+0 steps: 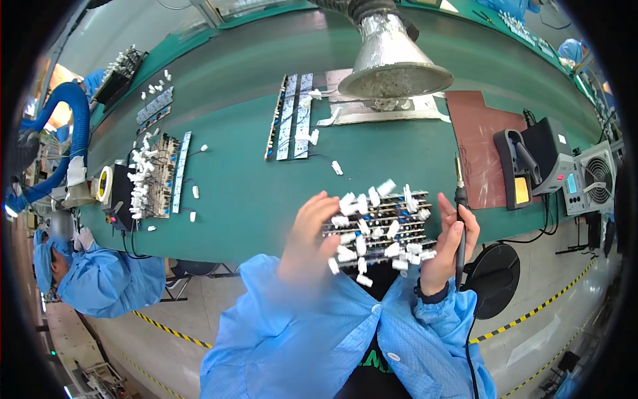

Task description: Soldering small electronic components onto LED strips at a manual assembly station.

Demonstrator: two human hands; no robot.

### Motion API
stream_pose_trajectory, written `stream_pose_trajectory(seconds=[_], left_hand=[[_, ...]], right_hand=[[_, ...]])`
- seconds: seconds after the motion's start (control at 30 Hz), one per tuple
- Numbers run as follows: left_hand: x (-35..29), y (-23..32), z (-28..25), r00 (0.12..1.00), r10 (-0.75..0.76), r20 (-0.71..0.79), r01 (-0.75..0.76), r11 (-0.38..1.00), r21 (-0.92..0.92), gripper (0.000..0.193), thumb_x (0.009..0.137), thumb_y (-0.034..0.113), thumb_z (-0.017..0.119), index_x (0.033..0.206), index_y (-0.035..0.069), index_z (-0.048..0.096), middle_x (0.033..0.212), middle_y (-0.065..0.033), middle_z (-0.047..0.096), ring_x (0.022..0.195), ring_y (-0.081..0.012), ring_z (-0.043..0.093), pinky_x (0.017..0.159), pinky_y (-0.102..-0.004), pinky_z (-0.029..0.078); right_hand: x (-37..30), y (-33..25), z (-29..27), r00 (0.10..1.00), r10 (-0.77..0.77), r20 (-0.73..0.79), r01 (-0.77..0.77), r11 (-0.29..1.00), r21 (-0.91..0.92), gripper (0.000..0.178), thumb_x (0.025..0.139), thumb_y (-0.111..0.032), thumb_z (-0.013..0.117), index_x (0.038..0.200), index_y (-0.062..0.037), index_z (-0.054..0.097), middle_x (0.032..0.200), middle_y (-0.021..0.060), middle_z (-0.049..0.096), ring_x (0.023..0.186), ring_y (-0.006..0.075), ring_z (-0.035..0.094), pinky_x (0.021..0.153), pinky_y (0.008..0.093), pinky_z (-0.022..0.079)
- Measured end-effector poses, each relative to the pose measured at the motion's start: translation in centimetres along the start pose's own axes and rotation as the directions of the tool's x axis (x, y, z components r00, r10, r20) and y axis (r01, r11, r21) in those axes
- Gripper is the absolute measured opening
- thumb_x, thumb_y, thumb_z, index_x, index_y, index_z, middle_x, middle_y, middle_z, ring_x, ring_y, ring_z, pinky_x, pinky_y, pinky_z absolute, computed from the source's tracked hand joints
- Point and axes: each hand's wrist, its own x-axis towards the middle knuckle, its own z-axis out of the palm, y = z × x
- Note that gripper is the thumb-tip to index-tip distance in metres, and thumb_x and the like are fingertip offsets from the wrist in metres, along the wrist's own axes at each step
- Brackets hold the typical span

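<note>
A stack of circuit boards (375, 229) with many white plug connectors on short leads stands at the near edge of the bench, in front of my chest. My left hand (307, 229) is at its left end, fingers and thumb closed on the boards; the wrist is blurred. At the other end, my right hand (446, 256) holds a soldering iron (460, 196) between thumb and fingers, tip pointing up and away. The right fingertips are close to the boards; whether they touch is unclear. The iron's black cable runs down past my right sleeve.
Long board strips (286, 120) lie mid-bench below a metal fume hood (395, 63). More connector-laden boards (159, 176) stand left. A brown mat (475, 146), iron holder (515, 166) and soldering station (577, 183) are right. A co-worker in blue (109, 276) sits left.
</note>
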Motion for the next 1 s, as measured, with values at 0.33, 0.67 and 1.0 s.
stream_pose_trajectory(seconds=[0.33,0.67,1.0], left_hand=[[-1.4,-1.3,-6.6,0.924,0.056,0.377,-0.071,0.997,0.028,0.088,0.085,0.047,0.069,0.150,0.001,0.031,0.152,-0.0329,0.028,0.143,-0.0498,0.024,0.116,-0.0570,0.020],[2.4,-0.2,-2.8,0.911,0.052,0.409,-0.160,0.959,0.234,0.093,0.052,0.024,0.086,0.134,0.002,0.048,0.141,-0.0242,0.044,0.127,-0.0429,0.048,0.105,-0.0557,0.039],[3.0,0.3,-2.1,0.899,0.074,0.432,-0.279,0.857,0.433,0.075,0.069,0.035,0.077,0.131,0.003,0.052,0.136,-0.0224,0.048,0.132,-0.0387,0.045,0.111,-0.0554,0.032]], right_hand=[[0.6,0.5,-1.4,0.986,-0.069,0.152,0.079,0.995,-0.064,0.032,0.103,-0.015,0.042,0.130,0.0004,0.045,0.118,0.0152,0.046,0.111,0.0397,0.061,0.102,0.0525,0.043],[1.1,0.0,-0.2,0.990,0.012,0.141,0.004,0.994,-0.112,0.031,0.102,-0.008,0.039,0.131,0.0014,0.043,0.123,0.0161,0.046,0.120,0.0388,0.057,0.108,0.0538,0.041],[2.3,-0.3,1.0,0.989,0.141,0.052,-0.136,0.987,-0.090,0.030,0.102,-0.009,0.043,0.130,0.0013,0.045,0.115,0.0208,0.058,0.115,0.0323,0.059,0.106,0.0482,0.044]])
